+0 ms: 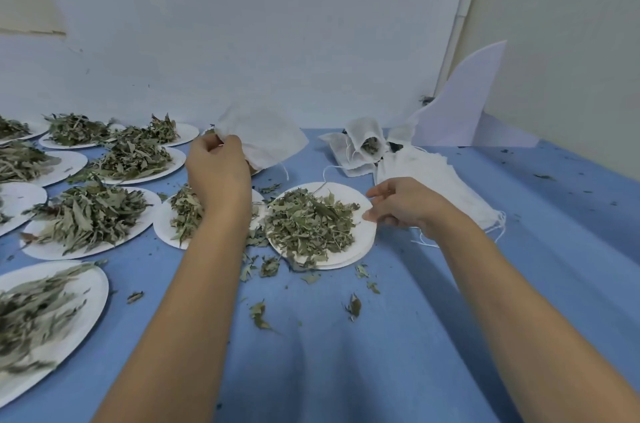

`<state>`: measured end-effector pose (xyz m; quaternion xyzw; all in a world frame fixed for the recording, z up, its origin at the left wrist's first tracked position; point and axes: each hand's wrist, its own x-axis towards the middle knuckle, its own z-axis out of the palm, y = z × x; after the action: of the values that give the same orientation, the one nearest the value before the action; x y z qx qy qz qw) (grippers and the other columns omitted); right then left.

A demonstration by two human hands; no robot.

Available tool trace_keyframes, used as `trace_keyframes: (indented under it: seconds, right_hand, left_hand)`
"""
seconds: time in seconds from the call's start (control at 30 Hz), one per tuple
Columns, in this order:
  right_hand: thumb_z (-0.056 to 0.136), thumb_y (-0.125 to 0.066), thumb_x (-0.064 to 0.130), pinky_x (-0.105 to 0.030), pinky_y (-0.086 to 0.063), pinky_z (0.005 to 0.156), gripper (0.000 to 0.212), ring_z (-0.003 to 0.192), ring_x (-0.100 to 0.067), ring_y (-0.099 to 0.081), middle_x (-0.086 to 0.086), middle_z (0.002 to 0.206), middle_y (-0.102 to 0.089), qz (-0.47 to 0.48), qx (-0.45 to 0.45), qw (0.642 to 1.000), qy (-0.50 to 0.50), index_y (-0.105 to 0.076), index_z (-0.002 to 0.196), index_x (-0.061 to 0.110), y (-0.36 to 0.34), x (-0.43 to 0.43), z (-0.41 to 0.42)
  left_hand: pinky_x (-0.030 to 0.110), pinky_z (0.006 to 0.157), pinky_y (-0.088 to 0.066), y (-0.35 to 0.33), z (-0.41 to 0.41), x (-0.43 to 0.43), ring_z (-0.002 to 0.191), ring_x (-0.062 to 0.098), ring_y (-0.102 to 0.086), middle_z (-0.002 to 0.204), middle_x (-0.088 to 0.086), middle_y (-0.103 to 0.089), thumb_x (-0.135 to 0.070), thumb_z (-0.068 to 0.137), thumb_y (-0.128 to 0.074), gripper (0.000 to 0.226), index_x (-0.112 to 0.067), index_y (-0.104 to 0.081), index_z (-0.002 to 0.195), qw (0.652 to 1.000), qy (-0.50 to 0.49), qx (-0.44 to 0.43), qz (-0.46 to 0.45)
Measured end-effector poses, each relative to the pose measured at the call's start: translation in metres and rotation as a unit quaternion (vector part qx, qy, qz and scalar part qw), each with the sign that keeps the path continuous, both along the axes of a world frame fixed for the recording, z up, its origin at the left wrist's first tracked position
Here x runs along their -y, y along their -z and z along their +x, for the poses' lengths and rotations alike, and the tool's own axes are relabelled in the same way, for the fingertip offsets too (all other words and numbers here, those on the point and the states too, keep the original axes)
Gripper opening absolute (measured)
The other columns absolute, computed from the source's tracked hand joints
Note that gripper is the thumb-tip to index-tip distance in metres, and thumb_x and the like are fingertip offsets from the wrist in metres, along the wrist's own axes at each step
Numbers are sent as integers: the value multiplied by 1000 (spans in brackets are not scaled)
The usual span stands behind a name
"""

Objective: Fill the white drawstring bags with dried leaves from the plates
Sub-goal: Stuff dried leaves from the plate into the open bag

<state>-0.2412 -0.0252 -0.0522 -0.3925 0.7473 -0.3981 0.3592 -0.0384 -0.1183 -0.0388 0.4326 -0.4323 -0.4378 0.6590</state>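
While my left hand is up over the far part of the blue worktop, its fingers are curled and pinch the top edge of a white drawstring bag. The bag hangs in the air clear of the worktop, with its string dangling below. I cannot tell whether anything is inside it.

My right hand sits lower, just at the right rim of the nearest plate. Its fingers are loosely spread and hold nothing. The lowest fingertip is at the rim, but I cannot say for certain that it touches. That plate carries a heap of dried leaves and seems to rest on one or two more plates beneath it.

A second plate, also with leaves, lies just to the left and is partly hidden behind my left forearm. More plates of leaves cover the left side of the worktop, some overlapping.

Behind my right hand lies a flat pile of empty bags, their strings trailing off the near edge. Further back, a filled bag rests on some folded ones, its mouth open toward me and showing leaves. A white sheet leans in the corner against the wall. Loose leaf bits are scattered on the worktop in front of the nearest plate.
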Motion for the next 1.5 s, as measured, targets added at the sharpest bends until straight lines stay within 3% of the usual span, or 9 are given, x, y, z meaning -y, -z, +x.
trace_keyframes:
  seconds: [0.13, 0.27, 0.43, 0.73, 0.87, 1.07, 1.17, 1.27, 1.5]
  right_hand:
    - [78, -71, -3, -34, -52, 71, 28, 56, -16, -52, -7, 75, -58, -26, -34, 998, 42, -62, 103, 5, 7, 7, 1]
    - [77, -72, -1, -24, -47, 50, 27, 54, -15, -56, -9, 78, -60, -35, -68, 995, 60, -63, 102, 4, 12, 10, 2]
    - [75, -74, 0, -21, -49, 50, 21, 64, -16, -56, -6, 94, -59, -46, -83, 993, 75, -63, 90, 9, 15, 11, 2]
    - [78, -72, -3, -31, -57, 72, 35, 55, -15, -59, -2, 84, -57, -53, -92, 991, 81, -61, 110, 3, 23, 12, 3]
    - [80, -72, 9, -40, -51, 91, 36, 97, -29, -63, -12, 110, -63, -43, -165, 981, 89, -62, 113, 2, 26, 14, 6]
    - [86, -62, 23, -30, -36, 65, 21, 70, -20, -44, -10, 79, -48, 5, -174, 983, 59, -63, 80, 3, 26, 15, 9]
    - [85, -62, 14, -30, -33, 66, 26, 71, -20, -42, -9, 80, -47, 4, -149, 986, 69, -65, 92, -10, 28, 18, 8]
    - [83, -62, 11, -30, -33, 67, 15, 70, -21, -41, -10, 82, -48, -2, -118, 989, 85, -65, 88, -3, 28, 19, 6]
    - [83, -64, 8, -32, -39, 71, 36, 77, -23, -48, -19, 85, -59, -22, -74, 988, 132, -60, 111, -15, 30, 16, -5]
  left_hand:
    - [32, 58, -41, 7, 1, -5, 59, 16, -44, 70, -1, -49, -12, 90, -50, 4, -14, -53, 91, 1000, 9, 9, -3]
    - [29, 56, -42, 11, 1, -5, 55, 13, -46, 68, -3, -50, -11, 90, -51, 13, -22, -52, 83, 1000, 8, 8, 12]
    - [27, 55, -42, 13, -1, -6, 51, 10, -44, 62, -6, -48, -11, 89, -52, 16, -21, -51, 77, 1000, 6, 11, 19]
    - [23, 50, -38, 15, -3, -8, 52, 11, -43, 64, -4, -46, -11, 90, -52, 5, -13, -55, 93, 1000, 11, 21, 17]
    - [25, 50, -37, 16, -2, -7, 51, 12, -41, 64, -4, -46, -11, 90, -51, 2, -13, -53, 91, 999, 7, 25, 19]
    - [27, 58, -44, 15, -1, -7, 53, 9, -44, 66, -6, -48, -12, 90, -52, 5, -16, -55, 90, 1000, 6, 15, 24]
    - [29, 61, -45, 15, -1, -6, 55, 9, -46, 68, -6, -50, -11, 90, -52, 5, -15, -55, 93, 999, 6, 16, 27]
    - [28, 58, -43, 15, -1, -6, 55, 11, -45, 67, -5, -49, -11, 90, -52, 5, -14, -55, 93, 999, 8, 14, 30]
    - [24, 51, -38, 17, -1, -7, 52, 12, -42, 64, -3, -47, -10, 90, -51, 7, -12, -55, 95, 999, 9, 32, 27]
